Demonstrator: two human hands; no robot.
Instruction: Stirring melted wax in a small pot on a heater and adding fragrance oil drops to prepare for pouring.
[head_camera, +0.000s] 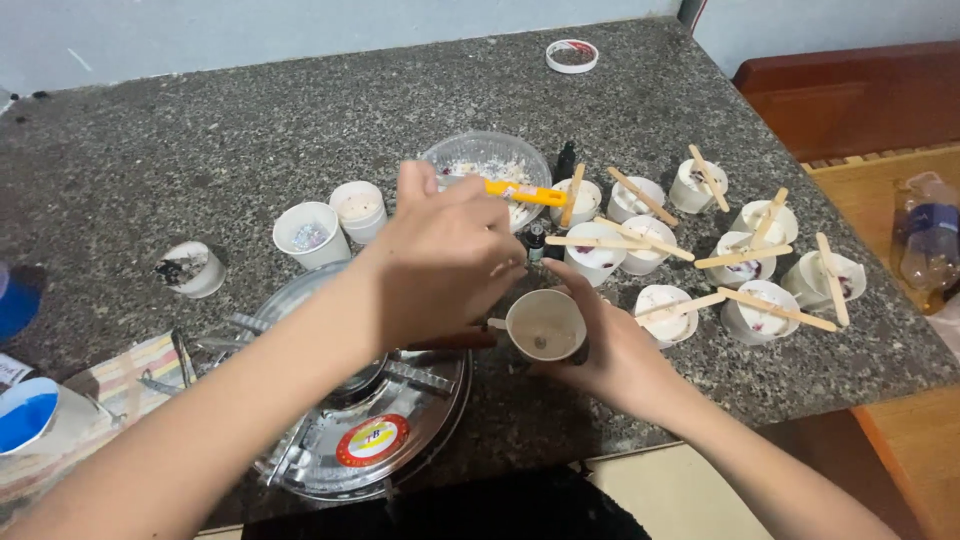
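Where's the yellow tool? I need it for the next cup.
In the head view, the yellow tool is in the left hand, held over the clear bowl, just above the paper cup the right hand holds.

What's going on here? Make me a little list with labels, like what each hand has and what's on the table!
Left hand: left hand raised over the table, pinching a yellow tool
Right hand: right hand wrapped around a small paper cup
Cup contents: nearly empty, a small speck at the bottom
Beside the cup: round metal burner
Behind: clear bowl with pale bits
To the right: many small cups with wooden sticks laid across
Surface: speckled grey stone table
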